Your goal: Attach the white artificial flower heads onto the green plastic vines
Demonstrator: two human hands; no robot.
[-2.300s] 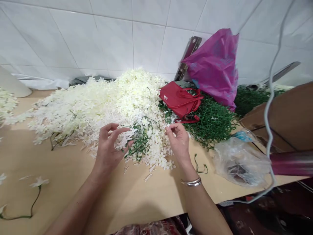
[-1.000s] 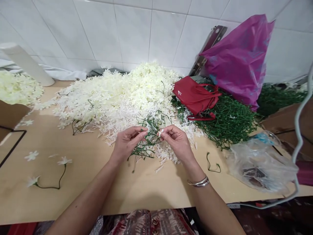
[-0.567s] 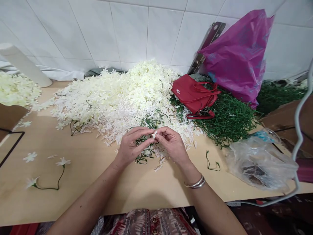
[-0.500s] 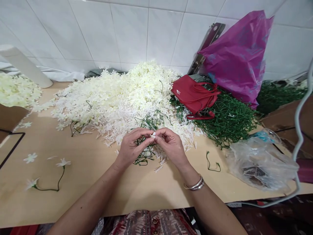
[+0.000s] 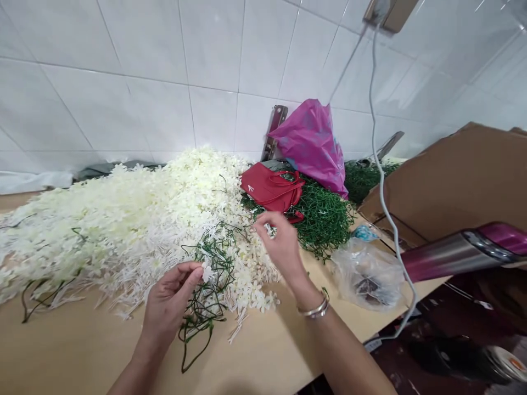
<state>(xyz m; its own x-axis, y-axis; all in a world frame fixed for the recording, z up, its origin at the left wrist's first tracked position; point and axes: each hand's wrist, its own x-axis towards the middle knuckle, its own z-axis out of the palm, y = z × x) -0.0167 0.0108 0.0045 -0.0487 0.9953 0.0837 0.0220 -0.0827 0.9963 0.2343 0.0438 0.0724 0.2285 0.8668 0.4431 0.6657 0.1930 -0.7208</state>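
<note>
A white artificial flower is pinched between the thumb and fingertips of my left hand, low over the table. Just beyond it lie tangled dark green plastic stems. My right hand is raised in front of the red bag, its thumb and forefinger curled into a pinch. Its fingertips are smeared by motion, and anything small between them cannot be made out. Below that hand spreads a heap of loose white flowers; a far larger cream-white pile stretches off to the left.
Green stems are heaped under the red bag, beside a purple plastic bag. Further right are a clear plastic bag, a hanging white cable, a steel-and-purple flask and a cardboard box. A tiled wall closes the back.
The view has swung right. My hands, together at a small white flower piece before, are now apart: the left holds a flower, while the right has moved away toward the red bag.
</note>
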